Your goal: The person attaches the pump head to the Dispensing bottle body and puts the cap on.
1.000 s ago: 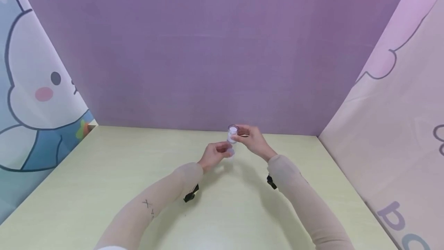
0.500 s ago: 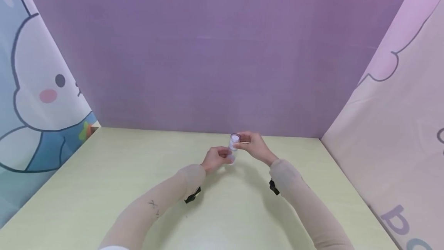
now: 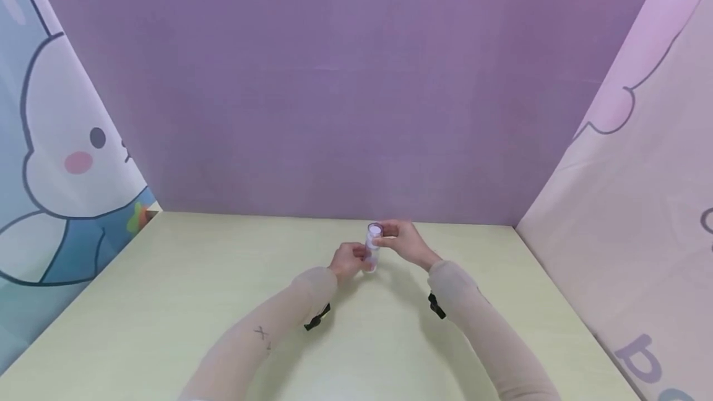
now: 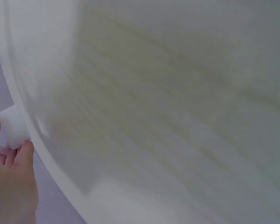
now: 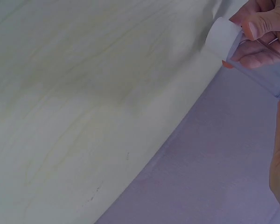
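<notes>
A small clear cylindrical bottle (image 3: 372,254) stands roughly upright between my hands, close over the table near its back edge. My left hand (image 3: 350,260) grips its lower part from the left. My right hand (image 3: 405,241) pinches the upper end, which shows a dark ring around a white round top. In the right wrist view, the clear wall of the bottle (image 5: 266,77) runs to a wide white end (image 5: 222,37) beside the left hand's fingers. In the left wrist view, that white end (image 4: 15,127) sits between the thumb and fingers of my left hand (image 4: 11,186).
A pale yellow-green table (image 3: 223,289) stretches below the arms. Behind it rises a purple panel (image 3: 345,91). Cartoon-printed panels stand at the left (image 3: 83,141) and right (image 3: 640,215). Black straps (image 3: 319,318) show under the sleeves.
Both hands have come down slightly with the bottle, so its top now sits about level with the table's back edge. The head view has shifted a little; the grips look the same.
</notes>
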`<action>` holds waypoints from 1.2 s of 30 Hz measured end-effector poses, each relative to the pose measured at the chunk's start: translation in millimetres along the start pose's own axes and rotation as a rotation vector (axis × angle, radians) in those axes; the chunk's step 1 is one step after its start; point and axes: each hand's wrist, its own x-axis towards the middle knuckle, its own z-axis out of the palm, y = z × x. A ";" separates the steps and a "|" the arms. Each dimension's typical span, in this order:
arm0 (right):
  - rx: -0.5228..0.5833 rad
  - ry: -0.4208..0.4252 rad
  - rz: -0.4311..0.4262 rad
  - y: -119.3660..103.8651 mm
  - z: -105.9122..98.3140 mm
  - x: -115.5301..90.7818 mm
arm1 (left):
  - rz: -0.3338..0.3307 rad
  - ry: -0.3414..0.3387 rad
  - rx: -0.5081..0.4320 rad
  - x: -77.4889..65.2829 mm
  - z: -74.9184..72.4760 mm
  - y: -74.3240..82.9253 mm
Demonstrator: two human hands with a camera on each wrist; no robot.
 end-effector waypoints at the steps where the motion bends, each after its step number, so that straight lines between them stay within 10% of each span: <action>1: -0.001 -0.002 0.001 0.8 1.2 0.2 | -0.001 0.003 0.005 -0.5 0.2 -0.2; 19: -0.024 -0.042 -0.003 -25.5 0.7 -10.7 | 0.028 0.041 0.057 -3.6 1.7 0.4; 29: 0.000 -0.012 0.035 8.2 1.7 -0.9 | 0.108 -0.003 0.070 7.4 5.0 -15.3; 36: 0.003 0.017 0.064 7.1 0.7 -1.8 | 0.080 0.008 0.128 -8.7 6.0 6.2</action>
